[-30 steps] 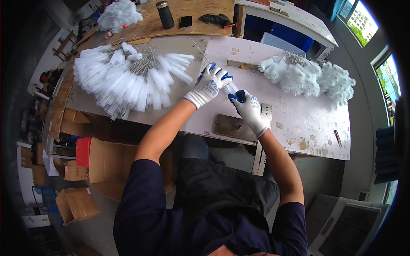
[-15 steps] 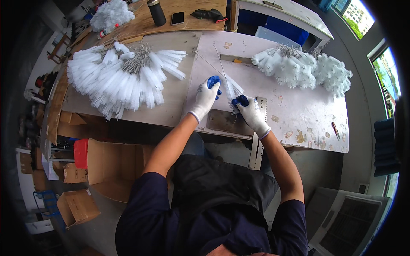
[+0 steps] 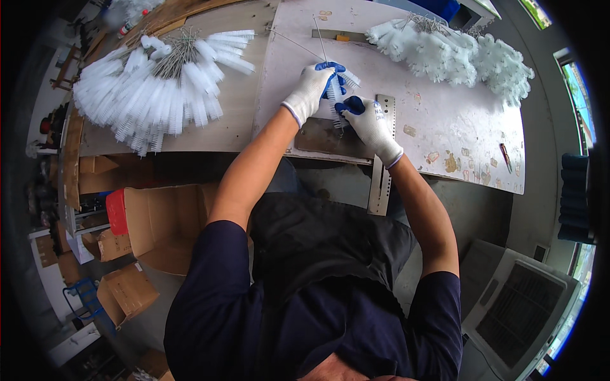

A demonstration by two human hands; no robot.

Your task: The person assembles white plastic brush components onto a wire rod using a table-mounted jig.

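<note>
Both hands wear white gloves with blue fingertips and meet over the near edge of a pale worktable (image 3: 457, 120). My left hand (image 3: 312, 89) and my right hand (image 3: 367, 120) together grip a white bristle brush (image 3: 335, 95) on a thin twisted wire stem that runs up and away from me. A dark metal plate (image 3: 324, 136) lies on the table just under the hands. A perforated metal ruler (image 3: 383, 171) sticks out past the table edge beside my right wrist.
A big fan of finished white wire brushes (image 3: 152, 89) lies at the left. A heap of fluffy white brush heads (image 3: 457, 54) sits at the far right. Open cardboard boxes (image 3: 159, 222) stand on the floor at my left. A grey appliance (image 3: 521, 305) is at lower right.
Both hands have drawn together around the brush and shifted slightly toward the near table edge; the view has tilted, so the table now sits higher in the picture.
</note>
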